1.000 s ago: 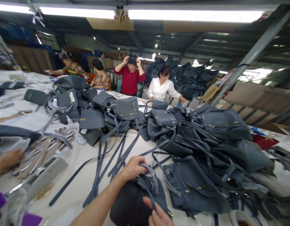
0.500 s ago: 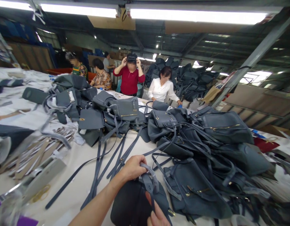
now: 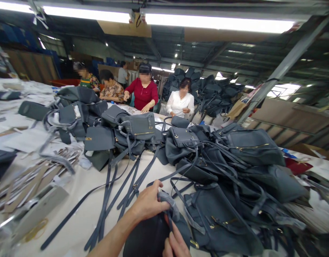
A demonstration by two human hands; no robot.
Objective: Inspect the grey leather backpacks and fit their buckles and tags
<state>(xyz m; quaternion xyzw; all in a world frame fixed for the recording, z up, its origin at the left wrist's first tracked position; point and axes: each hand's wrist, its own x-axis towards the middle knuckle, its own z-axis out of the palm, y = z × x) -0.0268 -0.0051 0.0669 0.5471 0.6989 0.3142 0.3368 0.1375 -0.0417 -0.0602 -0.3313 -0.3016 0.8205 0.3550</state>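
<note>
A dark grey-blue backpack (image 3: 145,235) stands at the near edge of the table, partly cut off by the bottom of the picture. My left hand (image 3: 149,201) is closed on its top carry handle (image 3: 173,208), which is wrapped in clear plastic. Just below, my right hand (image 3: 177,242) pinches a narrow dark strap (image 3: 169,223) against the bag's upper side; part of that hand lies outside the picture. Close by on the right is another backpack (image 3: 220,217) with gold zips and buckles, lying flat.
More backpacks (image 3: 140,125) are heaped across the table (image 3: 143,171), with long straps trailing forward. Paper strips (image 3: 36,182) and a pale box-like piece (image 3: 44,210) lie left. Several co-workers, one in a red top (image 3: 145,94), one in white (image 3: 180,101), are across the table.
My left hand has shifted down on the handle, its thumb now across it. My right hand has moved slightly down. The co-worker in red has lowered both hands from the head to the table.
</note>
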